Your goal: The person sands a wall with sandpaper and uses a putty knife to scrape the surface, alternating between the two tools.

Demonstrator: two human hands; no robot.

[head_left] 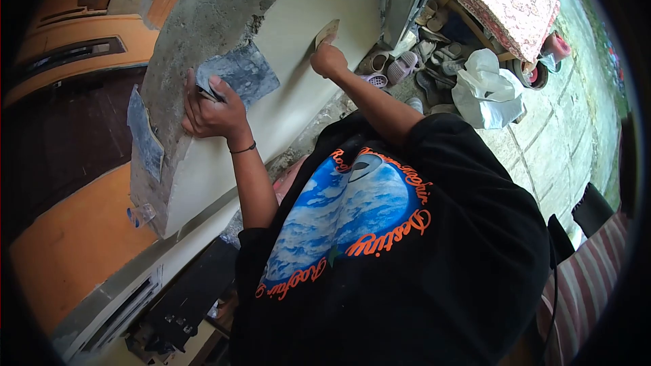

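My left hand (215,112) is wrapped round the near edge of a grey-blue smeared sheet (249,76), which lies level over the wall's rough top. My right hand (328,61) grips a small beige scraper (329,32) against the pale wall face (349,0); its fingers are closed, and the blade's flat side leans on the wall. Another grey-blue smeared piece (146,134) rests at the left edge of the wall's rough concrete top (196,10).
Shoes (434,51) and a white bag (485,88) lie on the floor at the right, below a patterned cloth (508,3). A clear plastic cup (141,215) sits at the wall's near corner. Dark equipment (180,312) stands at lower left.
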